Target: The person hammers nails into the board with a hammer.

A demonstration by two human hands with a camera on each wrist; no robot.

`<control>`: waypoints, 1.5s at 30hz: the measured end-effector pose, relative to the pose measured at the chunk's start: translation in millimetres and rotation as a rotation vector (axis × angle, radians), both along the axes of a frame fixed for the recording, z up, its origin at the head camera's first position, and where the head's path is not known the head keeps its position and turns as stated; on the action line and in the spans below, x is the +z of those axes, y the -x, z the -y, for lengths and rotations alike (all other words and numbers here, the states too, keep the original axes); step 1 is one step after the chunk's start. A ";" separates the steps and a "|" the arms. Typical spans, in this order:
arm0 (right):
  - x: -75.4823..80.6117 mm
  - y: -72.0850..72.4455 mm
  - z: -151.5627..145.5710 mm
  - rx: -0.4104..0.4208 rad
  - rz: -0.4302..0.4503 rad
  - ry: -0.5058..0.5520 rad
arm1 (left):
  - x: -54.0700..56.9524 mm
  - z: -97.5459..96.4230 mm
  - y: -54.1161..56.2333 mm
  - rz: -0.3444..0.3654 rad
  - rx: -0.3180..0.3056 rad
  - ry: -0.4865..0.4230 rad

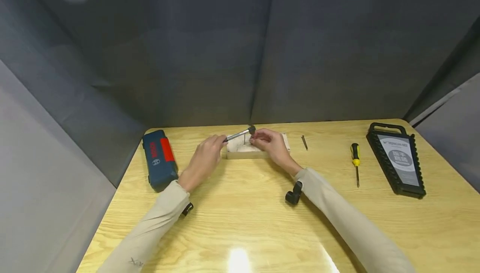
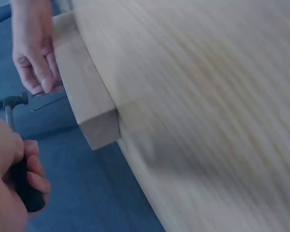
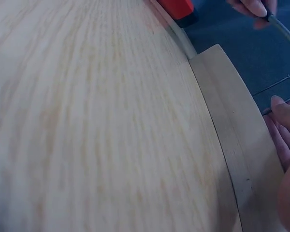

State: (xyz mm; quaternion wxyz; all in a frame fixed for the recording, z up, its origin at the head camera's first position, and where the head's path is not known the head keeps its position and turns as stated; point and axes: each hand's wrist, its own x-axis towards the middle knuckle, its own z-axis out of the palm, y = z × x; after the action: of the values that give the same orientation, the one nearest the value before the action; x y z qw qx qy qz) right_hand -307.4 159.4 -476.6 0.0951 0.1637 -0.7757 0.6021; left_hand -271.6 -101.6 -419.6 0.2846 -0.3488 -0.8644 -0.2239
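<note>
My left hand (image 1: 205, 156) grips a small hammer (image 1: 239, 133) by its dark handle. The hammer's head hangs over the pale wooden block (image 1: 248, 155), close to my right fingertips. Between the thumb and fingers of my right hand (image 1: 273, 144) is a nail (image 3: 267, 111), pinched with its point end at the block's top. Just left of it a second nail (image 1: 245, 139) stands upright from the same block. In the left wrist view, the hammer head (image 2: 18, 99) is level with the pinched nail's head, a small gap apart.
A blue case (image 1: 160, 162) with a red panel lies at the left. Right of the block are loose nails (image 1: 304, 142), then a yellow-and-black screwdriver (image 1: 356, 160) and a black tool rack (image 1: 398, 160) on the wooden table (image 1: 240, 206). A dark curtain (image 1: 202, 64) hangs behind.
</note>
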 end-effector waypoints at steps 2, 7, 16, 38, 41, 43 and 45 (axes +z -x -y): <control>1.7 1.7 3.5 0.007 0.003 -0.007 | -1.9 3.9 -2.5 0.006 0.022 0.008; 5.0 2.0 6.5 0.009 0.013 -0.018 | -0.9 8.1 -3.5 -0.032 0.017 -0.080; 4.2 0.5 2.2 0.003 0.046 -0.016 | -5.6 7.3 -0.8 0.032 0.020 -0.056; 39.4 -3.9 -23.4 0.158 0.145 -0.034 | -4.5 12.5 4.8 0.185 0.006 -0.046; 41.9 -5.1 -32.6 0.150 0.148 -0.042 | -5.6 11.6 5.5 0.183 0.004 -0.047; 43.0 -6.1 -40.2 0.134 0.137 -0.056 | -5.5 10.6 5.3 0.189 0.007 -0.047; 45.9 -7.6 -48.8 0.107 0.113 -0.101 | -5.3 9.5 5.3 0.193 0.009 -0.045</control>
State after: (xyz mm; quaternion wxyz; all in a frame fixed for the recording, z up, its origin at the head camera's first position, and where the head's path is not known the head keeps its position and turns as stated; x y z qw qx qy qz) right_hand -299.9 208.3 -430.6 0.0105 0.1753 -0.7992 0.5748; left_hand -276.9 -111.2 -424.9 0.2089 -0.3152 -0.8842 -0.2744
